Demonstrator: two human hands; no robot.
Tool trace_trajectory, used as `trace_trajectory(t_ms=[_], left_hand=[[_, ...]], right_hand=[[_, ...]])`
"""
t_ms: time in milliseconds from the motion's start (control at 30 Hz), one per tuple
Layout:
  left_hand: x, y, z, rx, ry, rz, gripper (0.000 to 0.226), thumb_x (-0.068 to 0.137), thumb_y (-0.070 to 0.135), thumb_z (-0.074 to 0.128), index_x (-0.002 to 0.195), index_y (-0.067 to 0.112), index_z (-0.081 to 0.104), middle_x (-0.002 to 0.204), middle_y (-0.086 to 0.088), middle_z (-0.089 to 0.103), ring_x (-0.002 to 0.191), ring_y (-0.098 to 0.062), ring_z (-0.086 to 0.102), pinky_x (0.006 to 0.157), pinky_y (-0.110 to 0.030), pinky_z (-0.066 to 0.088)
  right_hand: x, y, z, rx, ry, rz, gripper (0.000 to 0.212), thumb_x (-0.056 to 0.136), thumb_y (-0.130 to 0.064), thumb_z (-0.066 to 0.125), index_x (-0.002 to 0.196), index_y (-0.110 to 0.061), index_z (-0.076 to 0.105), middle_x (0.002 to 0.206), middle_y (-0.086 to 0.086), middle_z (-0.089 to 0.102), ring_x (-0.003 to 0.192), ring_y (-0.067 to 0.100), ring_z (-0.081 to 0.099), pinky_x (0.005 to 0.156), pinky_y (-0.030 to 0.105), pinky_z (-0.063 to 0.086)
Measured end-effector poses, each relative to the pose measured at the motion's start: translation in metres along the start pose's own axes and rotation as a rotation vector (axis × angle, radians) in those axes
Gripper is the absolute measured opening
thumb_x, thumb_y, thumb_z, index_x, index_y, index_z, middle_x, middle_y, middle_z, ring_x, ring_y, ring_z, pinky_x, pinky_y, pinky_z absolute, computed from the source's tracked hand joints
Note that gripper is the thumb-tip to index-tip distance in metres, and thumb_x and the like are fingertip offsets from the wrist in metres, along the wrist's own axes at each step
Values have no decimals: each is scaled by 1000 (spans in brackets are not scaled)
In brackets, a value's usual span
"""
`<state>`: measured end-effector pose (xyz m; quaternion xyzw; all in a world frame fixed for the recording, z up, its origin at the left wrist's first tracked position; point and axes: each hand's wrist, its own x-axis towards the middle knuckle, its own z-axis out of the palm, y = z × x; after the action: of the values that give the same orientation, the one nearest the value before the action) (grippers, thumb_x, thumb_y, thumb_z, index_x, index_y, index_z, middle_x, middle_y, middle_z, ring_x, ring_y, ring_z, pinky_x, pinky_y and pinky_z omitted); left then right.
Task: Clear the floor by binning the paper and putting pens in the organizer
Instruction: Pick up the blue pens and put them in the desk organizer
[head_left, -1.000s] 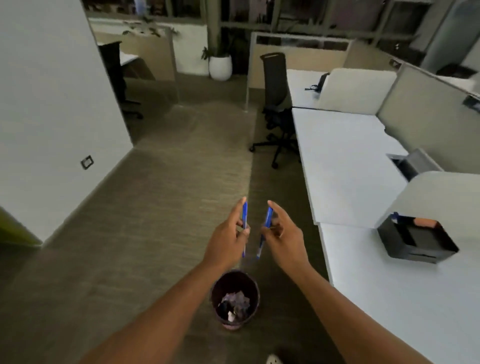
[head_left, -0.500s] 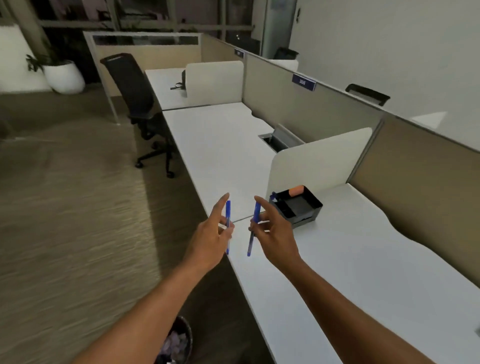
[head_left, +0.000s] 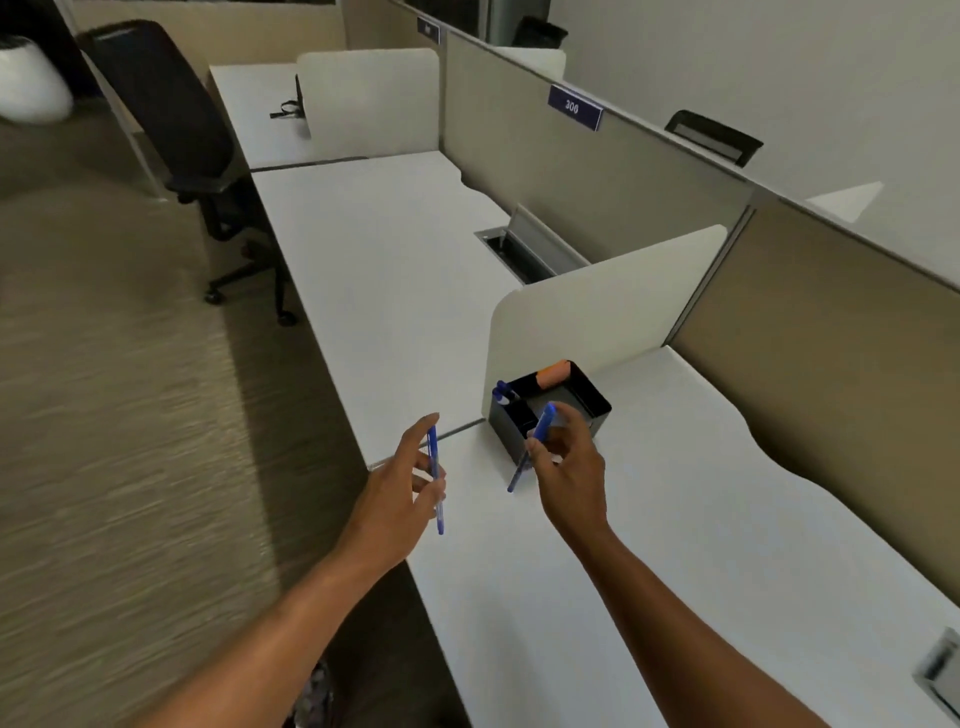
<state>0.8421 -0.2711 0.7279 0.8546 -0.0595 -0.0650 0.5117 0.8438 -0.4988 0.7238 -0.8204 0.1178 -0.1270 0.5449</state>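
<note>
**Two pens nearing the organizer**

The likeliest slip is a pen missing its slot: the organizer (head_left: 550, 410) is divided into small compartments, and a slanted pen could catch on the rim and roll off the desk (head_left: 649, 545).

The right hand (head_left: 569, 470), just in front of the organizer, pinches a blue pen (head_left: 530, 452) tilted. The left hand (head_left: 397, 499), further left of it at the desk edge, pinches another pen (head_left: 435, 480) nearly upright.

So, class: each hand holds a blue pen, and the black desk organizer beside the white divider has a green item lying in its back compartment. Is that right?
Not quite. In the head view the item in the back compartment of the black desk organizer is orange, not green. The rest stands: the left hand and right hand each hold a blue pen, and the organizer sits beside the white divider.
</note>
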Motion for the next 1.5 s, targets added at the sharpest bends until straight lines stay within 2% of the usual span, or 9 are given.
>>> trace_trajectory(t_ms=[333,500,633,767,867,1000,1067,1200,1500], left_hand=[[-2,-2,4,-148,33,-116,80,95,5,70,148,54,34,109,5,64,94,-11,76,75,-29,66],[-4,1,2,-168,62,-153,76,96,3,67,149,48,35,109,0,65,94,-16,77,80,-36,66],[-6,-1,5,-187,69,-169,73,97,3,66,148,47,37,108,-3,65,95,-19,77,82,-39,66],[-6,-1,10,-175,63,-174,75,97,3,66,148,50,36,107,-2,64,94,-18,77,84,-40,65],[-4,0,12,-149,67,-159,78,96,4,67,147,53,35,106,0,64,92,-15,76,82,-36,66],[3,2,15,-102,88,-139,81,94,7,72,145,55,33,107,4,68,92,-11,75,78,-28,65],[4,3,18,-82,89,-135,81,93,10,73,142,59,32,106,7,69,91,-8,73,78,-25,64],[4,7,27,3,49,-114,78,94,22,75,147,57,30,109,14,70,93,-4,72,79,-21,62],[4,12,38,102,-35,-84,86,92,20,77,158,45,27,127,13,68,108,-6,70,95,-28,60]], right_hand=[[108,19,21,-13,45,34,24,98,-11,64,120,-19,56,105,-3,72,97,9,70,87,33,59],[125,36,33,-127,-29,58,20,101,-10,59,116,-21,54,84,3,73,75,16,72,73,32,56],[131,48,40,-271,-128,137,28,101,-12,62,128,-17,60,118,7,73,100,23,69,77,25,51],[132,60,41,-391,-214,136,32,96,-11,71,127,-14,66,123,3,74,115,22,68,85,25,47],[126,60,39,-278,-179,176,42,93,-10,75,133,-11,63,128,4,72,120,21,66,98,31,52],[92,45,39,-62,-2,83,17,95,-26,73,111,-19,69,103,-5,74,97,12,68,84,30,55],[61,38,41,19,-73,49,4,98,-36,68,100,-33,69,91,-15,71,87,5,66,75,22,54],[-2,30,45,138,-358,44,29,95,-51,65,118,-34,68,101,-16,73,93,9,71,75,24,62],[1,27,34,169,-297,30,18,92,-19,78,99,-34,72,91,-9,76,88,14,75,82,37,65]])
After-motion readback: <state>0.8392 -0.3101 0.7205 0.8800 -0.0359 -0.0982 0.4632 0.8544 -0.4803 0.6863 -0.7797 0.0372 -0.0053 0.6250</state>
